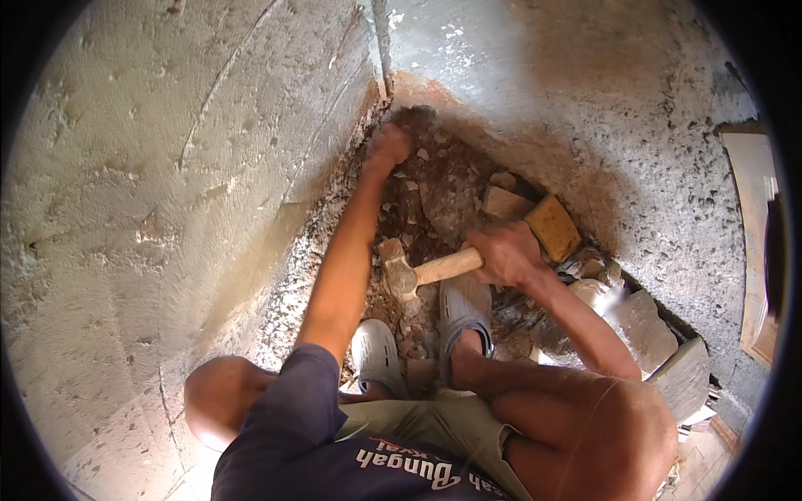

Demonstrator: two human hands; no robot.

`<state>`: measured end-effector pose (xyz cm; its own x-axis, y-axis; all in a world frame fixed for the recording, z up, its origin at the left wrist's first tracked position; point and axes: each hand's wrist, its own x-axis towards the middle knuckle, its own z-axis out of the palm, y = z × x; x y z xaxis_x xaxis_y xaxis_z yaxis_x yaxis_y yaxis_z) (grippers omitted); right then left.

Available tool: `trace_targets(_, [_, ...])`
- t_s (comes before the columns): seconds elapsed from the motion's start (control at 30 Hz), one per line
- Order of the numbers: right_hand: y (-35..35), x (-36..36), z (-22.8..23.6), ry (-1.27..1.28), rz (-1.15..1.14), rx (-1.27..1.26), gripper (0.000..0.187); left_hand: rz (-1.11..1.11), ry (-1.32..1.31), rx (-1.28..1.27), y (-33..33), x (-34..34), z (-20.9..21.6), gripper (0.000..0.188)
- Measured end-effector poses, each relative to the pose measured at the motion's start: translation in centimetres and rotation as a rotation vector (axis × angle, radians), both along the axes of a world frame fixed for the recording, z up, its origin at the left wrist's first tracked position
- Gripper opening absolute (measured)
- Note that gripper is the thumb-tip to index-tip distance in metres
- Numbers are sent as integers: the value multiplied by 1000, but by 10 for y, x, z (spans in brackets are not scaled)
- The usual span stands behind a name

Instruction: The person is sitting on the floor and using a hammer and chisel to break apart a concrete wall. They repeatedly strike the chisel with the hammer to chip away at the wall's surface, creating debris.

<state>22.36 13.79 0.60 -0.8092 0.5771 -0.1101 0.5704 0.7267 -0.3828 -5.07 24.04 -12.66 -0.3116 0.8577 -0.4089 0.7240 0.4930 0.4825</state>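
My right hand (506, 254) is wrapped round the wooden handle of a hammer (449, 266). Its heavy, dusty head points left, over the rubble in front of my shoes. Stretched far forward, my left hand (389, 147) is closed in a fist, low in the corner where the two walls meet. The hand is slightly blurred, and whatever its fingers hold cannot be made out. Beneath it lies broken, reddish-brown debris (430, 188) with loose chips.
A rough plastered wall (167, 192) rises close on the left; another wall (576, 92) runs along the right. Beside my right hand sit a yellowish block (553, 229) and stone slabs (643, 330). My grey clogs (464, 311) stand on the rubble. A wooden panel (749, 242) is at the far right.
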Motion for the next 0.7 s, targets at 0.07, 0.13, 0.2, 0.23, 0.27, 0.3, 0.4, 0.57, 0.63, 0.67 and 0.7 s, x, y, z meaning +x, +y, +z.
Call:
trace_targets(0.07, [1, 3, 0, -48, 13, -21, 23, 158, 111, -78, -9, 6, 16, 45])
trace_targets(0.13, [0, 7, -1, -150, 19, -128, 27, 139, -274, -287, -24, -3, 30, 41])
trace_targets(0.2, [0, 9, -2, -130, 17, -91, 27, 185, -570, -359, -35, -9, 35, 39])
trace_targets(0.23, [0, 9, -3, -89, 17, -55, 26, 231, -676, -332, -39, -10, 33, 38])
trace_targets(0.27, [2, 8, -4, -96, -6, -67, 25, 263, -793, -308, -39, -10, 28, 37])
trace_targets(0.3, [3, 7, -4, -52, -20, -67, 25, 174, -807, -269, -38, -9, 20, 35])
trace_targets(0.4, [7, 3, -4, -48, -60, -81, 24, 284, -1011, -218, -28, 1, -7, 29])
trace_targets(0.57, [17, 6, -9, -136, -86, -60, 22, 351, -1043, -137, -8, 11, -36, 27])
trace_targets(0.63, [19, 9, -13, -138, -97, 8, 21, 419, -1050, -112, -4, 9, -38, 28])
trace_targets(0.67, [20, 10, -15, -127, -104, 17, 20, 453, -1046, -127, -2, 8, -37, 29])
trace_targets(0.7, [21, 11, -17, -105, -110, 24, 20, 424, -1018, -121, -1, 6, -36, 33])
